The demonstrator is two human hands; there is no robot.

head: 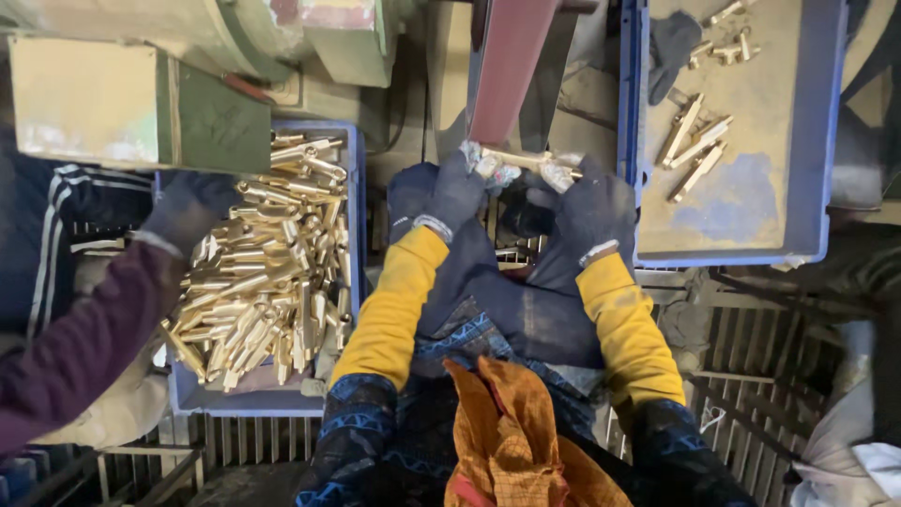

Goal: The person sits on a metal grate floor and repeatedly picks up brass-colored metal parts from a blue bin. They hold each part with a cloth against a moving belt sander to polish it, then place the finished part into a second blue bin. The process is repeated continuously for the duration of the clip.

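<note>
Dark knit gloves on left hand [449,192] and right hand [589,214] — yellow sleeves, orange scarf — patterned blue cloth.

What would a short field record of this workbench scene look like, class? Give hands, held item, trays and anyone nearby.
Left hand: gloved left hand, gripping one end of the brass rod
Right hand: gloved right hand, gripping the other end
Rod position: against the reddish belt
Left tray: blue crate heaped with brass parts
Right tray: blue tray, a few brass pieces
Nearby: another person's sleeve
</note>
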